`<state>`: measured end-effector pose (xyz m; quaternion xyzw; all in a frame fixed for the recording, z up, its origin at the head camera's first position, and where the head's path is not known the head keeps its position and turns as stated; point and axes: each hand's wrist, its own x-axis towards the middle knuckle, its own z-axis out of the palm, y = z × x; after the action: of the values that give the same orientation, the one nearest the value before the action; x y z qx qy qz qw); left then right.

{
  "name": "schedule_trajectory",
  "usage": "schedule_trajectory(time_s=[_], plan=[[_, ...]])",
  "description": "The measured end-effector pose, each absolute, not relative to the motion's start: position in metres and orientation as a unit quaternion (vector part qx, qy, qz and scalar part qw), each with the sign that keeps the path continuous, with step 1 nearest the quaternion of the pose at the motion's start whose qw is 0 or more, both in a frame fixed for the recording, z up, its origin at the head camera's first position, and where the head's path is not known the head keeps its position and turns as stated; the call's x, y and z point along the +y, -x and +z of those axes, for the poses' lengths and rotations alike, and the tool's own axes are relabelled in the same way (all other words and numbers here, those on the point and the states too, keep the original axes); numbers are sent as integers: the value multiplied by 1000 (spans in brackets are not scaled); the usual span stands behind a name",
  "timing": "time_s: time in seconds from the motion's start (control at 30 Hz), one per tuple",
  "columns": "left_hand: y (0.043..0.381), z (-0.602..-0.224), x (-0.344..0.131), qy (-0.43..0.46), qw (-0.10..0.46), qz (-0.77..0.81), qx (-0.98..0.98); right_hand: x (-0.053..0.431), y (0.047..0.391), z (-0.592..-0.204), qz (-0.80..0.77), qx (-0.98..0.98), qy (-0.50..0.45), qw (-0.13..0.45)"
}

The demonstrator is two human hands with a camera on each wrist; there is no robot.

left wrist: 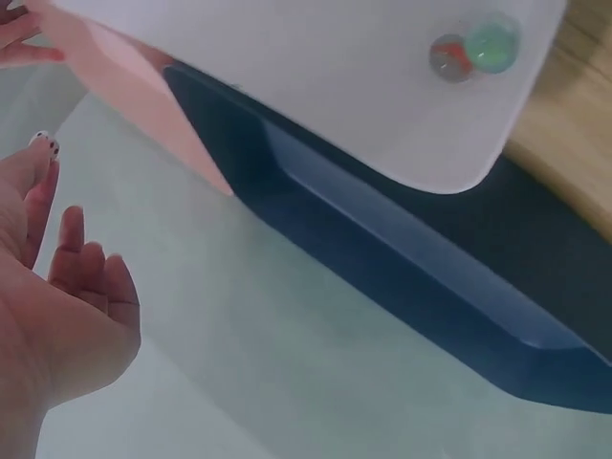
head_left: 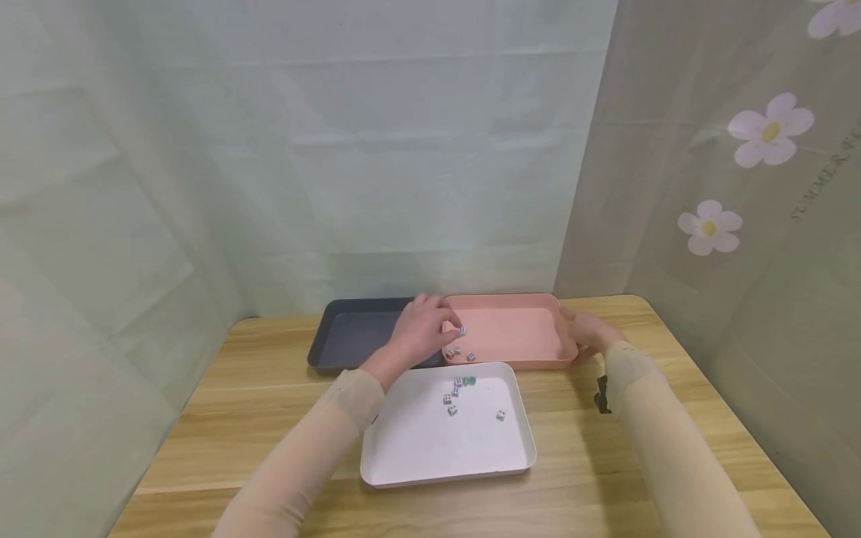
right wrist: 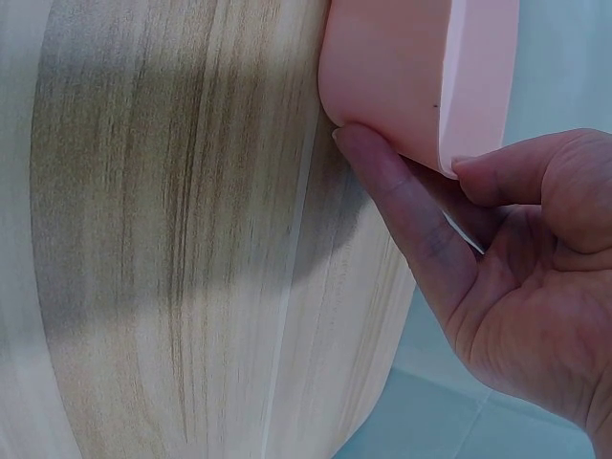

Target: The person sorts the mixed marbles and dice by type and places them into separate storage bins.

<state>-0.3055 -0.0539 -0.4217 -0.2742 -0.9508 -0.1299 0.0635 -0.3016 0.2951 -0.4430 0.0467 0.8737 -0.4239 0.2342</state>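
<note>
My left hand (head_left: 422,326) pinches a white die (head_left: 463,330) between thumb and finger, above the left end of the pink tray (head_left: 514,332). The same die (left wrist: 48,143) shows at the fingertips in the left wrist view. Several dice lie below it, near the pink tray's front left corner, one of them a die (head_left: 471,356) by the rim. My right hand (head_left: 590,330) grips the pink tray's right end. In the right wrist view, the thumb of this hand (right wrist: 535,249) is on the rim and a finger is under the corner.
Nearer to me, a white tray (head_left: 417,448) holds several dice, including a lone die (head_left: 501,415), and a green marble (left wrist: 491,46) beside a clear-and-red marble (left wrist: 450,59). Left of the pink tray sits a dark blue tray (head_left: 356,336). A small black object (head_left: 602,396) lies near my right sleeve.
</note>
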Motion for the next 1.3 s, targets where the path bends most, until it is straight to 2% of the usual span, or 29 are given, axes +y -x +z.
schedule_trajectory(time_s=[0.53, 0.87, 1.3], plan=[[305, -451, -55, 252, 11, -119, -960, 295, 300, -442, -408, 883, -41, 230], [304, -455, -56, 255, 17, -130, -958, 295, 302, -442, -413, 879, -46, 235], [302, -439, -68, 265, 60, -149, -951, 295, 305, -444, -406, 882, -49, 235]])
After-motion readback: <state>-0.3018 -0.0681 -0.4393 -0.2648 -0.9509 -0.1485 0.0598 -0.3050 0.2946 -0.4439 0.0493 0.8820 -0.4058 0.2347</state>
